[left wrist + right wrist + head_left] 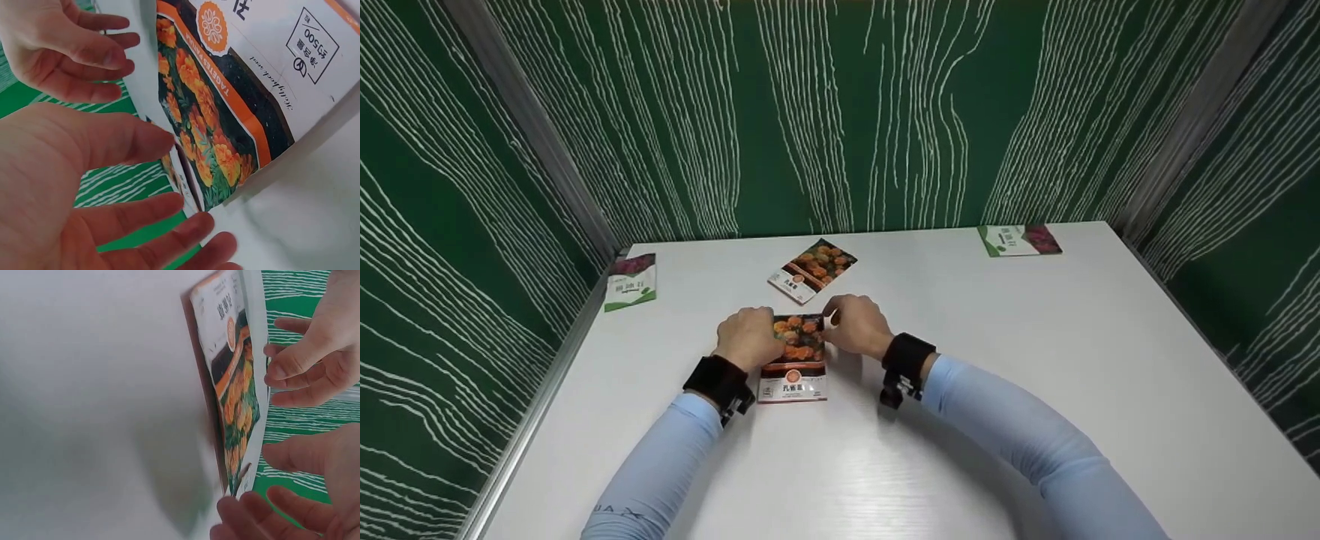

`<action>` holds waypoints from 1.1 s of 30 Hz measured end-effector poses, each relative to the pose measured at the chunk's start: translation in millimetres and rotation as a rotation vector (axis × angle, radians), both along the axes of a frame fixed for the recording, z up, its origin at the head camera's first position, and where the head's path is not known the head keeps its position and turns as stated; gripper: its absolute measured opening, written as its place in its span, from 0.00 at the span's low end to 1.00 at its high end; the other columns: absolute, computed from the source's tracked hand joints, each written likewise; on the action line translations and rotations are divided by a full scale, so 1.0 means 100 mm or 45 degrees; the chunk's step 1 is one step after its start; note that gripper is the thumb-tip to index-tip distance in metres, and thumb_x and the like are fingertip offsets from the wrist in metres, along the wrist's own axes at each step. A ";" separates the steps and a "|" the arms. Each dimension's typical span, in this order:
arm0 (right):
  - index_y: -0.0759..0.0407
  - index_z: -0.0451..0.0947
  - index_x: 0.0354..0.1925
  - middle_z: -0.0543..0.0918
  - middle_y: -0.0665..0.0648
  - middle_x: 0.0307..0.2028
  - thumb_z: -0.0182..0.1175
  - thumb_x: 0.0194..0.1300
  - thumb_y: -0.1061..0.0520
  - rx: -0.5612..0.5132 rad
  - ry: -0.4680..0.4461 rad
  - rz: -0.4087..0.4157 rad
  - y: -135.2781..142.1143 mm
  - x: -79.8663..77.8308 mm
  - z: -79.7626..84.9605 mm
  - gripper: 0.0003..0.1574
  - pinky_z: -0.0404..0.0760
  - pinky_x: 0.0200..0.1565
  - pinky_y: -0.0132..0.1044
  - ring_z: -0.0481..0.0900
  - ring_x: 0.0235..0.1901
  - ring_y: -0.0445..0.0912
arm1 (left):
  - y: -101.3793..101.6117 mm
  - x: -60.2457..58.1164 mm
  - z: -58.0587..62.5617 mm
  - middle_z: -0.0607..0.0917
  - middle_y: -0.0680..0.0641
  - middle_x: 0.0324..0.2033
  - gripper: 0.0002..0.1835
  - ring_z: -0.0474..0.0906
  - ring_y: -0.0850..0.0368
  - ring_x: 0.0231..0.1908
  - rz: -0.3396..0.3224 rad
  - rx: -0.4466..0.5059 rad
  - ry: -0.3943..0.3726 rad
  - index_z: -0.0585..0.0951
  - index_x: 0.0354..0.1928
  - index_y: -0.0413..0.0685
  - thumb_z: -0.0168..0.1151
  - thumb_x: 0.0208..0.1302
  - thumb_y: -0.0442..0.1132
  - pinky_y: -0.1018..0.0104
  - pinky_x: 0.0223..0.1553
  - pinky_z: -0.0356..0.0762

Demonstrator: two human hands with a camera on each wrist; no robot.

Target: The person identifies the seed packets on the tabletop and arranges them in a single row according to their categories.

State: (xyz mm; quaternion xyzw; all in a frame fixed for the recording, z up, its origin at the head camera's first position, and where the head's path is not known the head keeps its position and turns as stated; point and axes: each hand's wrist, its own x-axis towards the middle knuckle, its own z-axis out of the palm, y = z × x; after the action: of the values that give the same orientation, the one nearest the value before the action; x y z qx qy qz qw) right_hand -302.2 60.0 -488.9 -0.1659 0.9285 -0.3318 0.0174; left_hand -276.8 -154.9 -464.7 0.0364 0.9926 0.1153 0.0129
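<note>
An orange marigold seed packet [793,382] lies face up on the table, its flower picture toward the far side. At its left far corner is my left hand [750,337]; in the left wrist view the thumb [149,140] comes right to the packet's edge while the fingers stretch out, spread apart from it. My right hand [859,324] is beside the right far corner, thumb and fingers parted around that corner in the right wrist view, fingertips [233,509] close to the packet [239,402]. Under the top packet, a reddish edge shows along its side.
Another marigold packet [814,270] lies slanted just beyond the hands. Packets with pink flowers and green trim lie at the left edge [631,281] and at the far right [1020,240]. Green walls with white lines [870,112] enclose the white table [997,322].
</note>
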 end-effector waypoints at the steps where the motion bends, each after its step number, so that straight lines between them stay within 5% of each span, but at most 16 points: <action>1: 0.63 0.90 0.58 0.94 0.65 0.49 0.76 0.71 0.58 -0.002 -0.002 -0.003 0.01 -0.01 0.00 0.20 0.89 0.53 0.51 0.91 0.49 0.59 | 0.01 0.00 0.00 0.93 0.33 0.49 0.22 0.92 0.35 0.47 -0.004 0.006 0.020 0.90 0.56 0.38 0.76 0.70 0.47 0.38 0.49 0.91; 6: 0.64 0.89 0.60 0.93 0.66 0.56 0.73 0.66 0.61 0.010 -0.014 -0.024 0.07 -0.07 -0.03 0.24 0.87 0.63 0.56 0.90 0.58 0.62 | 0.02 -0.06 -0.02 0.92 0.33 0.49 0.21 0.90 0.32 0.49 -0.025 0.042 0.077 0.89 0.56 0.38 0.76 0.69 0.47 0.36 0.50 0.90; 10: 0.59 0.89 0.59 0.93 0.61 0.55 0.76 0.64 0.54 -0.002 0.092 0.015 0.17 -0.41 -0.49 0.26 0.88 0.60 0.53 0.91 0.57 0.59 | 0.03 -0.14 -0.03 0.91 0.32 0.52 0.23 0.87 0.31 0.54 -0.011 0.049 0.102 0.89 0.60 0.39 0.75 0.69 0.46 0.34 0.52 0.89; 13: 0.57 0.89 0.61 0.93 0.63 0.56 0.77 0.64 0.53 -0.025 0.094 0.009 0.20 -0.53 -0.63 0.27 0.88 0.59 0.56 0.90 0.57 0.60 | 0.05 -0.19 -0.03 0.90 0.32 0.55 0.26 0.85 0.31 0.58 -0.011 0.062 0.102 0.88 0.65 0.40 0.75 0.71 0.47 0.34 0.55 0.89; 15: 0.60 0.87 0.63 0.92 0.67 0.58 0.75 0.64 0.58 -0.005 0.033 -0.027 0.17 -0.39 -0.42 0.29 0.87 0.61 0.61 0.89 0.58 0.65 | 0.06 -0.22 -0.03 0.89 0.32 0.57 0.27 0.85 0.31 0.59 -0.030 0.079 0.099 0.87 0.67 0.40 0.74 0.72 0.48 0.35 0.56 0.89; 17: 0.58 0.87 0.63 0.92 0.65 0.56 0.77 0.64 0.54 -0.021 0.063 -0.011 0.22 -0.43 -0.49 0.29 0.88 0.60 0.57 0.90 0.57 0.62 | 0.08 -0.25 -0.03 0.89 0.32 0.58 0.28 0.85 0.31 0.60 -0.059 0.100 0.101 0.86 0.69 0.41 0.75 0.74 0.49 0.35 0.57 0.88; 22: 0.59 0.86 0.63 0.92 0.65 0.58 0.77 0.64 0.54 -0.014 0.043 -0.026 0.21 -0.26 -0.28 0.30 0.88 0.61 0.56 0.90 0.59 0.62 | 0.09 -0.33 -0.03 0.88 0.31 0.62 0.29 0.84 0.31 0.63 -0.129 0.141 0.145 0.85 0.70 0.41 0.74 0.74 0.50 0.35 0.60 0.88; 24: 0.61 0.85 0.66 0.90 0.67 0.61 0.76 0.65 0.58 -0.007 -0.036 -0.050 0.16 -0.09 -0.04 0.31 0.86 0.66 0.60 0.88 0.63 0.65 | 0.09 -0.36 -0.02 0.87 0.32 0.65 0.31 0.83 0.31 0.65 -0.140 0.160 0.154 0.84 0.71 0.41 0.73 0.74 0.50 0.36 0.63 0.87; 33: 0.63 0.86 0.63 0.91 0.68 0.60 0.76 0.64 0.57 -0.001 0.032 -0.050 0.18 -0.11 -0.09 0.30 0.87 0.65 0.59 0.89 0.61 0.65 | 0.07 -0.56 -0.02 0.83 0.30 0.71 0.37 0.80 0.29 0.70 -0.120 0.178 0.178 0.79 0.77 0.38 0.72 0.75 0.54 0.35 0.69 0.84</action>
State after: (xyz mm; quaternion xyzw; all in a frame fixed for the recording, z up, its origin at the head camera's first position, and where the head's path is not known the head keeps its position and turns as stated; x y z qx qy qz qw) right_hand -313.7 77.6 -497.4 -0.1518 0.9316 -0.3304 -0.0008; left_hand -332.5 -148.0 -466.4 0.0918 0.9778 0.1806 -0.0534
